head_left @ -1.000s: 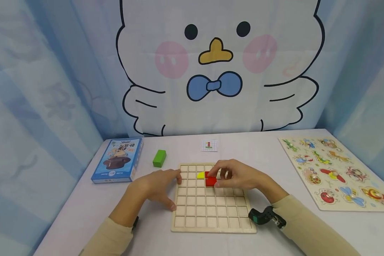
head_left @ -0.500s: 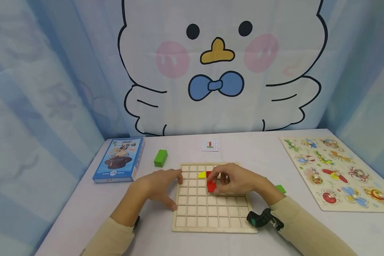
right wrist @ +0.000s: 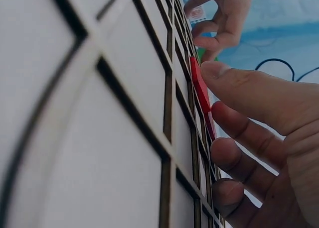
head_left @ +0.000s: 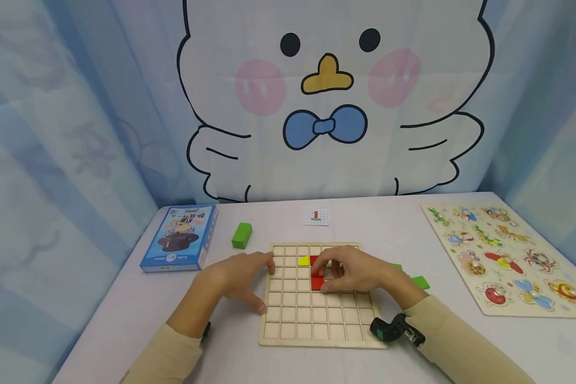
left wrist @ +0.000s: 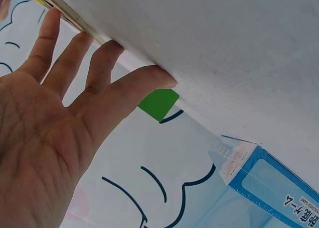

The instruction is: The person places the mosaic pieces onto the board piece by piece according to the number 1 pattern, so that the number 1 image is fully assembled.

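A wooden grid board [head_left: 312,330] lies on the table, with a small yellow piece [head_left: 304,261] in its upper part and a red piece [head_left: 317,283] right beside it. My right hand [head_left: 352,268] pinches the red piece between thumb and index finger, covering part of it. In the right wrist view the red piece [right wrist: 200,86] sits low on the grid, thumb tip at one end. My left hand [head_left: 232,278] spreads along the board's left edge; its fingertips [left wrist: 54,13] touch the rim in the left wrist view, thumb lower down.
A green block [head_left: 241,236] stands behind the left hand, near a blue box [head_left: 178,237]. A small patterned card [head_left: 316,216] lies behind the board. Flat green pieces [head_left: 420,282] show partly behind the right wrist. An insect puzzle board [head_left: 509,256] occupies the right side.
My right hand has drawn the red piece slightly toward me on the grid, then stayed nearly still. Green pieces at the right wrist have come into view. The left hand keeps its place.
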`<state>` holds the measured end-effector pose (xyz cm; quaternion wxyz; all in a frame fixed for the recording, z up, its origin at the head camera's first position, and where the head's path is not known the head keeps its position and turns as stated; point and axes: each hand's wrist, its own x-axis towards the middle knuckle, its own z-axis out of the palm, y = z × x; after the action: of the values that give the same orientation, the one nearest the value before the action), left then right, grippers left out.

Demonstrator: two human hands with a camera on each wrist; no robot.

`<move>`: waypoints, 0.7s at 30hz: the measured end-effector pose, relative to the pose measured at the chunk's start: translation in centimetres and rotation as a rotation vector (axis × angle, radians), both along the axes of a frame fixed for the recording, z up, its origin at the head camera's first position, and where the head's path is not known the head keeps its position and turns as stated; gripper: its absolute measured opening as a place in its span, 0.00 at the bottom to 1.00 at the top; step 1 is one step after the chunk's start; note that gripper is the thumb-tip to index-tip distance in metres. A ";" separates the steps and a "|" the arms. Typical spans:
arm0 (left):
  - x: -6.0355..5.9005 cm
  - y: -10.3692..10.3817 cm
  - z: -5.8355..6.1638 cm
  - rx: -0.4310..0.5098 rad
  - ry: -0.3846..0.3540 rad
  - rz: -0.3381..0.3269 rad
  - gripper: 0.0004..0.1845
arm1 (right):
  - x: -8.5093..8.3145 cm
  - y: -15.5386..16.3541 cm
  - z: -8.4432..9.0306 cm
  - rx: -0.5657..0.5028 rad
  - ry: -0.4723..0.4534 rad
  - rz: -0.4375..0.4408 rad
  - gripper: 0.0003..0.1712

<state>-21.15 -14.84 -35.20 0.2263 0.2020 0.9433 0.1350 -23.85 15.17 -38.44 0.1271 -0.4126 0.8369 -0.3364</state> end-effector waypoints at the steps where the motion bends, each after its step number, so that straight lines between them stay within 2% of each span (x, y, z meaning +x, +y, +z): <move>1: 0.0 0.0 0.0 0.001 0.000 0.001 0.35 | 0.0 0.0 0.0 0.005 0.000 -0.003 0.15; 12: 0.2 -0.1 0.2 0.001 -0.004 0.018 0.35 | 0.0 -0.1 0.6 0.031 -0.028 0.006 0.12; 21: 0.1 0.0 -0.1 -0.002 -0.012 0.026 0.35 | 0.3 2.4 2.5 0.047 0.004 -0.053 0.13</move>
<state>-21.03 -14.85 -35.29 0.2303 0.1885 0.9446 0.1382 -23.50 17.53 -35.94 0.1262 -0.3878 0.8556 -0.3189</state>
